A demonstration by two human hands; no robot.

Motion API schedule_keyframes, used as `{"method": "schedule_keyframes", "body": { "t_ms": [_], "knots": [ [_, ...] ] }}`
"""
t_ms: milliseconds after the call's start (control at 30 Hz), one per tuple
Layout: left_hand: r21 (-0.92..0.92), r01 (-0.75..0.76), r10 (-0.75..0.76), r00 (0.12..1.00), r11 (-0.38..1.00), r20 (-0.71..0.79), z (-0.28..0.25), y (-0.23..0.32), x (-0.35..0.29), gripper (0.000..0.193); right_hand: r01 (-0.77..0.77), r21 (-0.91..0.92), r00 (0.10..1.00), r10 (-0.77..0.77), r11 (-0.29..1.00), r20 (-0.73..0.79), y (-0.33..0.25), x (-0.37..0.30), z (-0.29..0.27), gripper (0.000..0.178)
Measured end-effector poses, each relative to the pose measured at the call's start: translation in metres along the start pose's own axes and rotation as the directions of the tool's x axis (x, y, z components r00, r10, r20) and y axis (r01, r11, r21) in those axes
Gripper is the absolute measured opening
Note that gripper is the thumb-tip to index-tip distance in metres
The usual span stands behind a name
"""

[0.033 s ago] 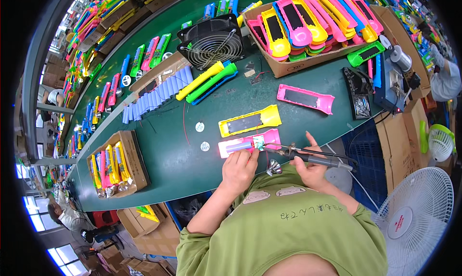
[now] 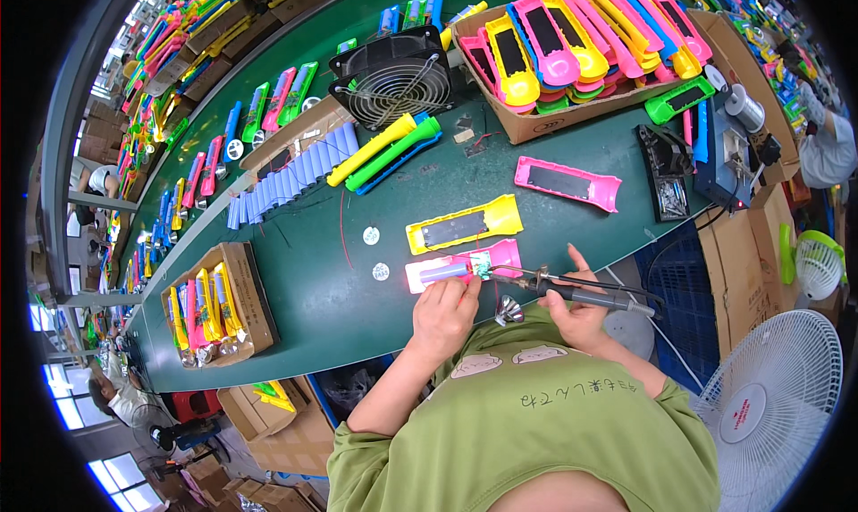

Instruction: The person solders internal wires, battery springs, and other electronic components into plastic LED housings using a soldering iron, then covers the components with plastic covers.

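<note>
My right hand grips a soldering iron with a dark handle, its tip reaching left to a small green circuit board. That board lies in a pink plastic housing, beside a blue cylindrical battery. Fingers bent together, my left hand holds the housing's near edge close to the board; its fingertips are partly hidden. A shiny reflector cup sits at the table edge between my hands. Just beyond the pink housing is a yellow housing with a dark strip.
Another pink housing lies farther right. Beyond it stands a cardboard box full of coloured housings. A black fan and a row of blue batteries are at the back. A carton of assembled pieces is at left; a soldering station is at right.
</note>
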State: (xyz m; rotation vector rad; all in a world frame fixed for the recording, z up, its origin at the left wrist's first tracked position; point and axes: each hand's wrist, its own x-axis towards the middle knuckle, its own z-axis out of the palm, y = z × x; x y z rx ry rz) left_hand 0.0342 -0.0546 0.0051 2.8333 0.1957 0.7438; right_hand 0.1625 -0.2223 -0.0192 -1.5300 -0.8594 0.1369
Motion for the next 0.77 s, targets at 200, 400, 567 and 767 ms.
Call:
{"method": "schedule_keyframes", "body": {
  "t_ms": [200, 400, 567, 767],
  "knots": [
    [-0.001, 0.002, -0.002, 1.000, 1.000, 0.011, 0.000, 0.000, -0.001, 0.028, -0.005, 0.020, 1.000, 0.005, 1.000, 0.009, -0.002, 0.000, 0.001, 0.014],
    [0.010, -0.004, 0.004, 1.000, 1.000, 0.005, 0.001, -0.001, 0.000, 0.027, -0.103, 0.128, 0.991, 0.112, 0.986, -0.066, -0.005, 0.001, -0.001, 0.017],
    [0.013, -0.003, 0.003, 1.000, 1.000, 0.010, 0.001, -0.001, 0.002, 0.026, -0.089, 0.129, 0.988, 0.104, 0.988, -0.115, -0.002, 0.014, -0.013, 0.018],
    [-0.076, 0.061, -0.067, 0.995, 0.995, -0.077, 0.001, 0.003, 0.004, 0.024, 0.119, -0.277, 0.976, -0.163, 0.953, -0.145, 0.014, 0.031, -0.048, 0.026]
  ]
}}
